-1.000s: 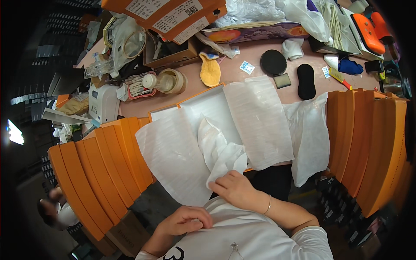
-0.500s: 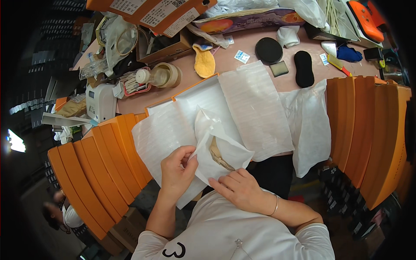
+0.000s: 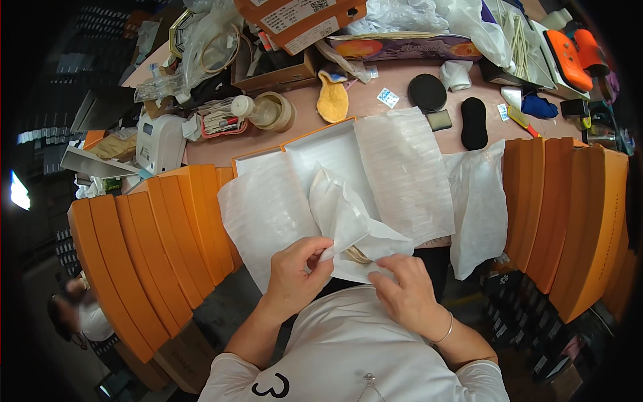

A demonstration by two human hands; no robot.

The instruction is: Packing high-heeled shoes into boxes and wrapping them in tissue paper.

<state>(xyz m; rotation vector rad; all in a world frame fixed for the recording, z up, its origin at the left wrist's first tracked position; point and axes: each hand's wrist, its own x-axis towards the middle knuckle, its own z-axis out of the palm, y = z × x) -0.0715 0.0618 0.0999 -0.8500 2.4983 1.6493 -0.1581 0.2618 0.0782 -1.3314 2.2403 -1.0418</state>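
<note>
"One piece of white wrapping paper [image 3: 338, 211] is seen at the centre. Where is it laid?"

"Over the near part of an open box [image 3: 325, 149] with an orange rim and a white inside. A beige item [image 3: 358, 255] is partly covered by its folds; what kind of item cannot be told."

"How is the paper held?"

"A corner is pinched by the left hand [image 3: 298, 276], its thumb and forefinger closed on the sheet."

"And at the other side?"

"The right hand [image 3: 410, 289] is placed at the paper's lower right edge, with its fingers bent and slightly parted. Whether the paper is gripped there cannot be told."

"What is set around the box?"

"Its left and right sides are covered by two translucent sheets [image 3: 405, 177], and a white bag [image 3: 477, 214] is laid just beside the right one. Both flanks are lined with orange boxes [image 3: 137, 261]."

"And farther back?"

"On the pink counter [image 3: 226, 149], a yellow cloth [image 3: 333, 98], a round black disc [image 3: 427, 92] and a black oval pad [image 3: 473, 124] are laid out. A white device [image 3: 159, 146] is set at the left."
</note>
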